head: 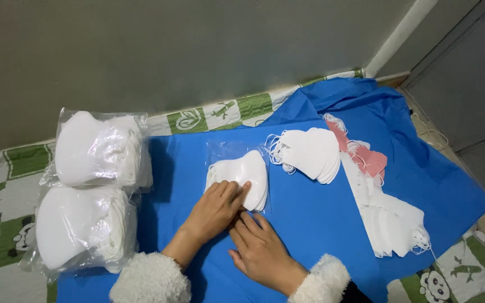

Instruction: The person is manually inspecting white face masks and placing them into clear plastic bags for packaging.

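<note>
A clear plastic bag (pixel 241 168) holding a small stack of white face masks lies on the blue cloth (pixel 310 224). My left hand (pixel 214 212) rests palm down on the bag's lower edge, fingers pressed onto the masks. Just below it, my right hand (pixel 260 247) lies flat on the cloth, fingertips touching the bag's lower edge beside my left hand. Both wrists wear fluffy white cuffs. A loose fanned stack of white masks (pixel 311 152) sits to the right of the bag.
Two filled bags of white masks (pixel 101 148) (pixel 82 224) lie stacked at the left. Pink masks (pixel 369 159) and a row of white masks (pixel 391 221) lie at the right. A green and white checkered mat (pixel 7 202) runs beneath, against a grey wall.
</note>
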